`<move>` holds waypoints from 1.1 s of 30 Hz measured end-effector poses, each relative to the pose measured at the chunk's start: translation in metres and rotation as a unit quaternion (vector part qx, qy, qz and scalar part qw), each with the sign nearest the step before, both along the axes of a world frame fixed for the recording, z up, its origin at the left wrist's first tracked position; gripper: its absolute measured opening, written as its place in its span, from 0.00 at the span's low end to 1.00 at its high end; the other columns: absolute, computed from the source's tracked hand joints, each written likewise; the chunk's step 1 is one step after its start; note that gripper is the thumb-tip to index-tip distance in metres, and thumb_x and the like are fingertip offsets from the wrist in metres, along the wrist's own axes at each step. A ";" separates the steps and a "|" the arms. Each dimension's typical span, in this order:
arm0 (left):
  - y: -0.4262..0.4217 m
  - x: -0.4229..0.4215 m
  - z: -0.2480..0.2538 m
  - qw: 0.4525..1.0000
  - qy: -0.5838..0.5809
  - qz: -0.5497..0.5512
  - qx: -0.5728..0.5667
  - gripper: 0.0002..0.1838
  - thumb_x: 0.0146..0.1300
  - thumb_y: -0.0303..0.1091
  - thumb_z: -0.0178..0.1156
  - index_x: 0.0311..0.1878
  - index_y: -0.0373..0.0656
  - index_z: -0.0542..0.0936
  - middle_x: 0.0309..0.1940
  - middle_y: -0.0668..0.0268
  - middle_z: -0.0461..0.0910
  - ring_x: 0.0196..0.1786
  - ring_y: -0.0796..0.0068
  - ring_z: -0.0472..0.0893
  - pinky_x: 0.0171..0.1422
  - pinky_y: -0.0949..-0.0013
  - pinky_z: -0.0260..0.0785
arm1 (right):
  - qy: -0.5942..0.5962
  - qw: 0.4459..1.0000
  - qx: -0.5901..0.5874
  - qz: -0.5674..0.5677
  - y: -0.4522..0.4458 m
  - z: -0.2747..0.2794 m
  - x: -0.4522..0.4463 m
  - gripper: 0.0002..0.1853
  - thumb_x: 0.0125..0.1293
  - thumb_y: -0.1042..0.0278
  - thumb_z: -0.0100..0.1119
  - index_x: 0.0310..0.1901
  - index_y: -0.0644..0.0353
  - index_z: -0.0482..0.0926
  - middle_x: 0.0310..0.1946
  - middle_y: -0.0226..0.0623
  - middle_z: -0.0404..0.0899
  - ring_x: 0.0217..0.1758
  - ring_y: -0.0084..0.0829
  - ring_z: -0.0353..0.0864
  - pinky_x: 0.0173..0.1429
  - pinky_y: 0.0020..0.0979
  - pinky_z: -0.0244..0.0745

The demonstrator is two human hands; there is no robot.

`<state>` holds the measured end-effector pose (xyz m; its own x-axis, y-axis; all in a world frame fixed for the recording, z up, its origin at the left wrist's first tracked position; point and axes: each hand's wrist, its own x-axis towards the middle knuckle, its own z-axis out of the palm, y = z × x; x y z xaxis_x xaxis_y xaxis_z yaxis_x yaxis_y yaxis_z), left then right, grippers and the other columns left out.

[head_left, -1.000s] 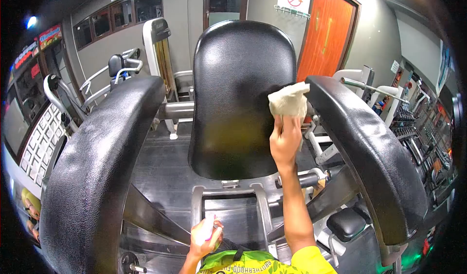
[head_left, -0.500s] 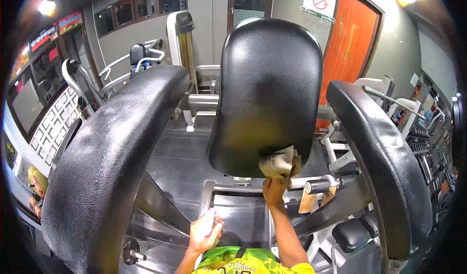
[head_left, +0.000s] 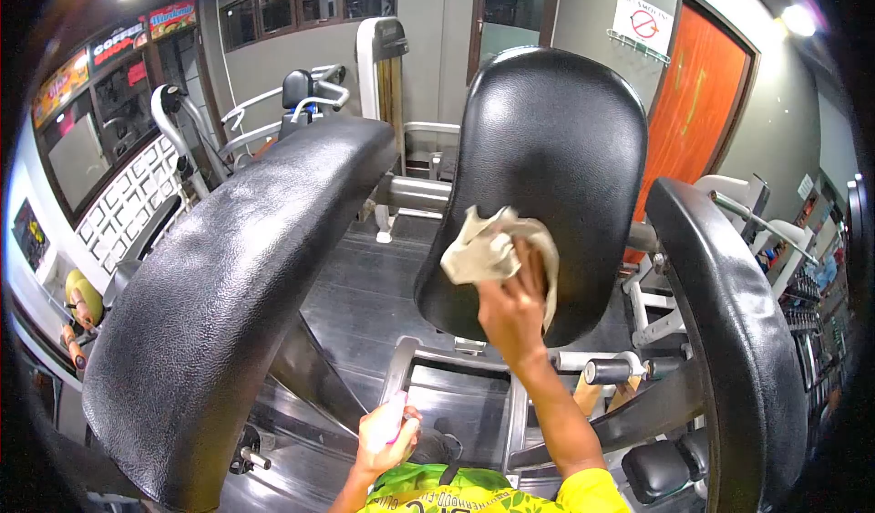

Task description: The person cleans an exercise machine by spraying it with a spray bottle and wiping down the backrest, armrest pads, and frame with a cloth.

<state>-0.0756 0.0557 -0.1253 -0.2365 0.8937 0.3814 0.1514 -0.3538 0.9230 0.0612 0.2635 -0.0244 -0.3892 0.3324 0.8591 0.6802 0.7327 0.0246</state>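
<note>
Leftward and upward from the lower right edge of the tall, rounded, black upholstered backrest [head_left: 565,139], the crumpled cream-coloured cloth [head_left: 483,249] has moved in the last half second; I now see it against the backrest's lower left part. On it lies the person's right hand [head_left: 512,308], back upward, fingers reaching forward and slightly apart. Its thumb is hidden, so I cannot tell whether the hand pinches the cloth or only presses it. Lower, to the near left of the backrest, the left hand [head_left: 387,440] is curled round a small pink-and-white object [head_left: 394,415], too glaring to make out. It hangs in about the same spot before the person's bright yellow printed shirt [head_left: 437,501].

Just below the backrest stands a grey metal frame [head_left: 403,363]. Long black textured cushions flank the backrest: the left cushion [head_left: 228,285] and the right cushion [head_left: 729,312]. Behind it to the right are an orange-brown wooden door [head_left: 697,94] and a white no-smoking sign [head_left: 643,23].
</note>
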 end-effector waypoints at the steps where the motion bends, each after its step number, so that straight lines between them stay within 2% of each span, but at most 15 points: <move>1: 0.000 0.001 -0.001 1.000 -0.010 0.007 -0.004 0.22 0.61 0.17 0.56 0.59 0.38 0.71 0.31 0.64 0.79 0.22 0.84 0.75 0.23 0.78 0.68 | -0.014 1.000 -0.021 0.015 -0.005 -0.011 -0.004 0.07 0.52 0.73 0.62 0.34 0.56 0.85 0.49 0.49 0.77 0.64 0.46 0.69 0.70 0.47 0.59; 3: -0.001 0.002 0.000 1.000 -0.003 0.019 -0.013 0.22 0.61 0.17 0.55 0.59 0.39 0.71 0.31 0.64 0.79 0.22 0.84 0.75 0.23 0.78 0.68 | -0.030 0.994 -0.089 0.050 -0.006 -0.041 -0.008 0.11 0.54 0.67 0.63 0.41 0.52 0.84 0.56 0.40 0.75 0.66 0.43 0.68 0.68 0.41 0.65; 5: -0.002 0.004 -0.003 0.999 0.005 0.031 -0.020 0.22 0.61 0.17 0.55 0.59 0.40 0.72 0.31 0.64 0.79 0.22 0.84 0.75 0.23 0.78 0.68 | -0.179 0.981 -0.035 0.068 -0.013 -0.029 -0.005 0.09 0.59 0.65 0.58 0.41 0.51 0.83 0.62 0.33 0.70 0.70 0.35 0.61 0.66 0.30 0.65; 7: -0.001 0.006 -0.004 0.999 0.002 0.046 0.001 0.20 0.61 0.18 0.56 0.57 0.39 0.73 0.30 0.65 0.79 0.22 0.83 0.75 0.24 0.77 0.69 | -0.167 0.983 -0.005 0.079 -0.005 -0.024 -0.004 0.10 0.58 0.67 0.60 0.41 0.55 0.83 0.65 0.31 0.67 0.68 0.37 0.63 0.66 0.31 0.66; 9: -0.001 0.007 -0.003 0.998 0.004 0.059 0.003 0.18 0.61 0.18 0.56 0.55 0.38 0.74 0.29 0.65 0.79 0.22 0.83 0.76 0.24 0.77 0.69 | -0.063 0.990 -0.066 0.109 0.009 -0.011 -0.008 0.12 0.56 0.69 0.62 0.43 0.59 0.82 0.66 0.32 0.66 0.67 0.40 0.65 0.66 0.31 0.65; 10: -0.001 0.007 -0.003 0.998 0.006 0.066 0.003 0.16 0.60 0.19 0.57 0.52 0.36 0.75 0.28 0.66 0.79 0.21 0.83 0.76 0.25 0.77 0.69 | -0.088 0.992 0.015 0.091 0.011 0.007 -0.005 0.15 0.56 0.71 0.63 0.46 0.62 0.80 0.65 0.36 0.66 0.66 0.42 0.66 0.68 0.34 0.63; 13: -0.001 0.007 -0.001 0.996 -0.009 0.084 -0.012 0.10 0.60 0.19 0.58 0.45 0.34 0.76 0.25 0.66 0.78 0.21 0.83 0.76 0.25 0.77 0.69 | -0.069 0.997 0.003 0.023 0.017 0.048 -0.016 0.17 0.54 0.75 0.59 0.47 0.64 0.79 0.64 0.37 0.68 0.67 0.48 0.64 0.70 0.42 0.59; 15: -0.002 0.005 -0.006 0.997 -0.001 0.079 -0.015 0.12 0.60 0.18 0.56 0.48 0.32 0.74 0.29 0.62 0.79 0.22 0.81 0.77 0.27 0.76 0.70 | -0.053 0.998 0.030 0.030 0.016 0.044 -0.027 0.16 0.52 0.75 0.57 0.45 0.64 0.79 0.61 0.41 0.70 0.67 0.49 0.63 0.71 0.43 0.57; 17: -0.001 0.004 -0.009 0.997 0.009 0.069 -0.020 0.14 0.60 0.17 0.54 0.50 0.30 0.72 0.33 0.58 0.79 0.23 0.78 0.79 0.28 0.76 0.71 | -0.125 0.984 -0.025 0.125 0.007 0.028 -0.028 0.10 0.52 0.77 0.58 0.38 0.64 0.81 0.55 0.46 0.74 0.66 0.49 0.65 0.71 0.46 0.57; 19: 0.001 0.004 -0.010 0.998 0.011 0.066 -0.018 0.14 0.60 0.17 0.55 0.50 0.30 0.72 0.34 0.58 0.79 0.23 0.79 0.78 0.28 0.76 0.71 | -0.209 0.950 -0.074 0.218 0.003 -0.004 -0.025 0.14 0.57 0.76 0.55 0.45 0.66 0.77 0.57 0.46 0.71 0.67 0.45 0.64 0.71 0.43 0.58; 21: 0.004 0.005 -0.006 0.997 0.000 0.076 -0.018 0.10 0.60 0.19 0.56 0.46 0.32 0.75 0.29 0.61 0.79 0.22 0.80 0.78 0.26 0.76 0.70 | -0.303 0.932 -0.034 0.197 -0.009 -0.017 -0.018 0.14 0.57 0.76 0.54 0.46 0.64 0.76 0.58 0.45 0.68 0.64 0.44 0.67 0.68 0.40 0.63; 22: 0.005 0.007 -0.004 0.996 -0.011 0.086 -0.021 0.07 0.59 0.20 0.58 0.41 0.34 0.77 0.25 0.65 0.78 0.21 0.81 0.78 0.25 0.77 0.69 | -0.305 0.931 -0.034 0.198 -0.006 -0.021 -0.015 0.14 0.57 0.76 0.54 0.46 0.64 0.76 0.58 0.45 0.68 0.64 0.44 0.67 0.68 0.40 0.63; 24: 0.005 0.012 0.002 0.996 -0.007 0.088 -0.010 0.08 0.59 0.21 0.58 0.42 0.34 0.77 0.27 0.64 0.79 0.21 0.81 0.78 0.25 0.77 0.69 | -0.268 0.911 -0.211 0.232 0.002 -0.031 -0.008 0.14 0.55 0.76 0.54 0.46 0.64 0.75 0.57 0.45 0.68 0.60 0.43 0.70 0.64 0.38 0.68; 29: -0.009 0.011 0.004 0.996 0.001 0.092 -0.002 0.10 0.59 0.21 0.58 0.44 0.33 0.77 0.30 0.64 0.79 0.21 0.81 0.78 0.25 0.77 0.69 | -0.137 0.983 -0.010 0.123 0.004 0.020 -0.024 0.12 0.46 0.77 0.58 0.35 0.62 0.78 0.48 0.42 0.73 0.54 0.41 0.71 0.56 0.36 0.72; 33: -0.026 0.013 0.003 0.994 -0.033 0.103 -0.034 0.10 0.59 0.22 0.58 0.45 0.33 0.77 0.29 0.65 0.79 0.21 0.82 0.77 0.25 0.77 0.69 | -0.181 0.970 -0.068 0.148 0.000 -0.003 -0.039 0.15 0.50 0.79 0.56 0.42 0.63 0.74 0.48 0.42 0.71 0.55 0.40 0.71 0.53 0.35 0.76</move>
